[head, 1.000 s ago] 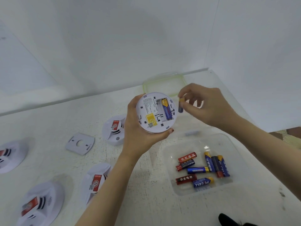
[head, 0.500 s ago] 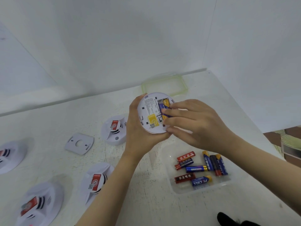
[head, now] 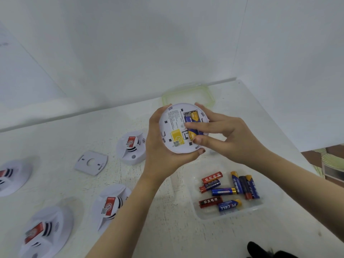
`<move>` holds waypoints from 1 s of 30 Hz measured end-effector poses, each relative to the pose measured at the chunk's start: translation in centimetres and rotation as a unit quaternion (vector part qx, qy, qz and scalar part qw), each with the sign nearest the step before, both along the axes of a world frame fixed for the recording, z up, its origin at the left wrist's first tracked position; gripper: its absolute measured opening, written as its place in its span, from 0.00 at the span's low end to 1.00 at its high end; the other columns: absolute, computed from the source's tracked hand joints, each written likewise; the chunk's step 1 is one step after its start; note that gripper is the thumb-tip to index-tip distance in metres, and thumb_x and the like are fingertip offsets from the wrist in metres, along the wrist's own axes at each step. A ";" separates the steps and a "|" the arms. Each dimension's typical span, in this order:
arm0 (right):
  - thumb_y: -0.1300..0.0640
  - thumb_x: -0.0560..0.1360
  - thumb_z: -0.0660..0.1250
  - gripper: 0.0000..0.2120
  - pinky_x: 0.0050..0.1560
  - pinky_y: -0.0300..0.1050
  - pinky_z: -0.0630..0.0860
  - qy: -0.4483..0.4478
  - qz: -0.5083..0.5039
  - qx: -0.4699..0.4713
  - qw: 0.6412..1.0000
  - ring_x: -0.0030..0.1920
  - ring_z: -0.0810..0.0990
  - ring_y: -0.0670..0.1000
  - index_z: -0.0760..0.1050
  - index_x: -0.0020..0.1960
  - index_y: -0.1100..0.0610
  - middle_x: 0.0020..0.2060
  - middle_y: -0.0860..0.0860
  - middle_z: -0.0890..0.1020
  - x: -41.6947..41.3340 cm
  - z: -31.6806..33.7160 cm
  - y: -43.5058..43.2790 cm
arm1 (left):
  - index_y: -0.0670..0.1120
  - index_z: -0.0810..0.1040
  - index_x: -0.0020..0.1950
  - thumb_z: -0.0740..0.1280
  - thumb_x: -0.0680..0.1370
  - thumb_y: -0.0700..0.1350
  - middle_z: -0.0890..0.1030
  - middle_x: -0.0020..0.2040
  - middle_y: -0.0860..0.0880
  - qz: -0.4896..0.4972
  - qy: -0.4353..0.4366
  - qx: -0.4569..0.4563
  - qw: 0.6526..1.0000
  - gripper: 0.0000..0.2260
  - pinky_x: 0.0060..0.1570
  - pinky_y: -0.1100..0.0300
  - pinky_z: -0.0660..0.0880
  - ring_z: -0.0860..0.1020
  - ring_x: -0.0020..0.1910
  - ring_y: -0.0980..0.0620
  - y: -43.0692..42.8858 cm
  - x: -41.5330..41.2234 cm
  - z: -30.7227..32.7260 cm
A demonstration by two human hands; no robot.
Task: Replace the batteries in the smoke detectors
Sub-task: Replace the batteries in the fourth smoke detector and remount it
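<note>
- The smoke detector has a white plastic back, smooth and matt, with a yellow paper-like sticker on it.
- The fitted batteries wear a glossy blue and gold wrap.
- The tub is clear plastic — shiny, with small glints; the loose batteries in it are glossy too.
- The table is white and rough — flecked and scuffed.
- The mounting plate is matt, pale plastic.
</note>
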State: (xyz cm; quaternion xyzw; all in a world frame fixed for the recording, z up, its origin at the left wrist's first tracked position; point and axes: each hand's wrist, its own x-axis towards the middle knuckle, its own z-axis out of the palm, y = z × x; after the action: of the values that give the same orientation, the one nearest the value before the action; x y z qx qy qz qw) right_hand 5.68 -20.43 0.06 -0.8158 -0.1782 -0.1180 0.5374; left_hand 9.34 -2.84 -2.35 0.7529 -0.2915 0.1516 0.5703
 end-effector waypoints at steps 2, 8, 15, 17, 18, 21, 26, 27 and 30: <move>0.50 0.71 0.68 0.18 0.66 0.47 0.71 0.020 0.016 0.026 0.999 0.71 0.66 0.45 0.77 0.60 0.53 0.64 0.54 0.76 0.0 -0.1 0.2 | 0.52 0.60 0.66 0.80 0.59 0.46 0.67 0.61 0.73 -0.002 0.001 0.001 1.000 0.42 0.55 0.73 0.71 0.71 0.62 0.66 0.1 -0.1 0.0; 0.56 0.70 0.70 0.16 0.64 0.51 0.73 0.043 0.004 0.088 0.995 0.69 0.69 0.48 0.79 0.58 0.57 0.65 0.54 0.75 -0.5 0.3 0.7 | 0.44 0.61 0.67 0.80 0.59 0.44 0.66 0.60 0.74 -0.006 0.008 -0.003 1.000 0.42 0.55 0.74 0.71 0.70 0.63 0.68 0.0 -0.6 0.2; 0.66 0.70 0.70 0.15 0.63 0.44 0.74 0.064 -0.003 0.152 0.986 0.68 0.69 0.43 0.81 0.52 0.51 0.61 0.49 0.77 -1.7 1.5 2.2 | 0.42 0.60 0.68 0.80 0.60 0.46 0.67 0.63 0.69 0.004 0.022 -0.019 1.000 0.43 0.58 0.67 0.73 0.71 0.65 0.62 0.5 -1.3 0.6; 0.65 0.68 0.70 0.15 0.61 0.44 0.75 0.068 -0.013 0.164 0.984 0.68 0.70 0.42 0.82 0.50 0.50 0.63 0.51 0.77 -1.9 1.6 2.9 | 0.42 0.60 0.69 0.80 0.60 0.47 0.68 0.65 0.59 0.015 0.032 -0.030 0.999 0.44 0.58 0.60 0.75 0.72 0.66 0.56 0.8 -1.7 0.6; 0.64 0.68 0.70 0.14 0.60 0.44 0.76 0.069 -0.022 0.171 0.983 0.67 0.71 0.41 0.82 0.49 0.49 0.64 0.52 0.76 -2.0 1.7 3.3 | 0.44 0.60 0.69 0.80 0.60 0.48 0.69 0.66 0.53 0.020 0.039 -0.038 0.998 0.44 0.59 0.55 0.76 0.72 0.66 0.52 1.0 -2.0 0.6; 0.67 0.69 0.69 0.15 0.60 0.45 0.76 0.068 -0.028 0.171 0.983 0.66 0.71 0.40 0.82 0.49 0.49 0.65 0.53 0.76 -2.3 1.9 4.6 | 0.45 0.60 0.69 0.80 0.60 0.46 0.68 0.67 0.45 0.031 0.053 -0.050 0.997 0.44 0.58 0.50 0.77 0.72 0.67 0.46 2.0 -2.5 0.8; 0.66 0.70 0.68 0.15 0.59 0.48 0.77 0.072 -0.017 0.161 0.984 0.65 0.74 0.45 0.81 0.52 0.51 0.65 0.53 0.76 -2.1 2.2 7.0 | 0.44 0.61 0.69 0.80 0.59 0.47 0.70 0.66 0.47 0.062 0.055 -0.043 0.996 0.44 0.57 0.53 0.78 0.74 0.65 0.50 4.6 -3.1 1.1; 0.66 0.70 0.68 0.14 0.58 0.48 0.77 0.074 -0.010 0.156 0.985 0.64 0.75 0.46 0.82 0.52 0.53 0.65 0.52 0.76 -2.0 2.3 7.5 | 0.44 0.61 0.69 0.81 0.59 0.48 0.71 0.66 0.49 0.065 0.059 -0.045 0.995 0.45 0.57 0.53 0.78 0.74 0.65 0.50 5.3 -3.2 1.1; 0.68 0.71 0.68 0.14 0.54 0.49 0.80 0.077 0.013 0.128 0.989 0.61 0.77 0.46 0.82 0.53 0.55 0.63 0.51 0.77 -1.7 2.5 9.2 | 0.45 0.61 0.69 0.83 0.55 0.45 0.72 0.63 0.61 0.065 0.064 -0.045 0.995 0.48 0.56 0.60 0.77 0.74 0.64 0.57 7.5 -3.7 1.4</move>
State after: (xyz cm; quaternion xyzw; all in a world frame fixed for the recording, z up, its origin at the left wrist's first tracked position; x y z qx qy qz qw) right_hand 3.95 -11.20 2.53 -0.7446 -0.1301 -0.0700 0.6509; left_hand 5.67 4.68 -0.95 0.7522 -0.1977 0.1531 0.6097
